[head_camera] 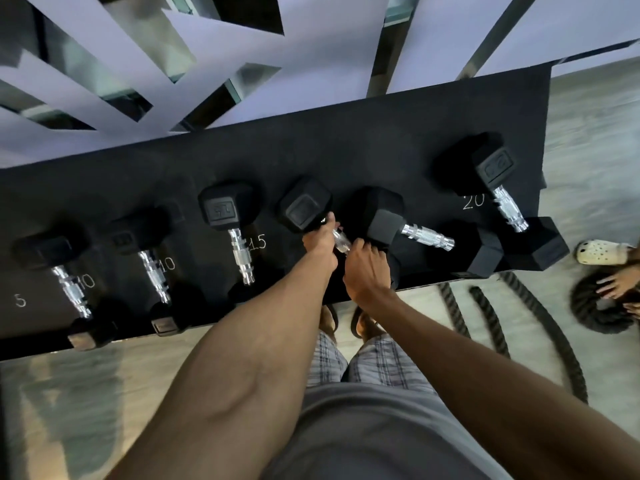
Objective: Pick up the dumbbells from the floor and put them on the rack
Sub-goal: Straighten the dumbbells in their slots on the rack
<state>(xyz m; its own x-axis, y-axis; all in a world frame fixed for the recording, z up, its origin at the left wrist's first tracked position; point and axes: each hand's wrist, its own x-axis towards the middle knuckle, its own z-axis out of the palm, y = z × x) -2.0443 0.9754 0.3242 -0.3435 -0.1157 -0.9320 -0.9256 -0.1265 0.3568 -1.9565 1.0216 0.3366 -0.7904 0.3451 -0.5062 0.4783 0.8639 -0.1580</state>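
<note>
While both bare forearms stretch forward and down from the bottom edge, the left hand [320,239] and the right hand [367,273] meet on one dumbbell [304,206] at the middle of the rack [346,150]. The left hand's fingers curl round the far part of the chrome handle, right against the far head. The right hand, knuckles up, wraps over the near part and hides the near head. A short stretch of knurled chrome shows between them.

This dumbbell has black hexagonal rubber heads and lies over the black shelf, pointing away and slightly left; I cannot tell whether its weight already rests there. The figure moulded on its far head is too dim to read.

White chalk-like numbers on the shelf read 5, 10, 10, 15 and 20 from left to right. The leftmost dumbbell [71,289] and the second dumbbell [154,275] lie by the 10s. The third dumbbell [239,252] lies by the 15, with a moulded 15 upside down on its head. The crosswise dumbbell [427,234] lies just right of the hands, and the far-right dumbbell [507,206] beside the 20.
</note>
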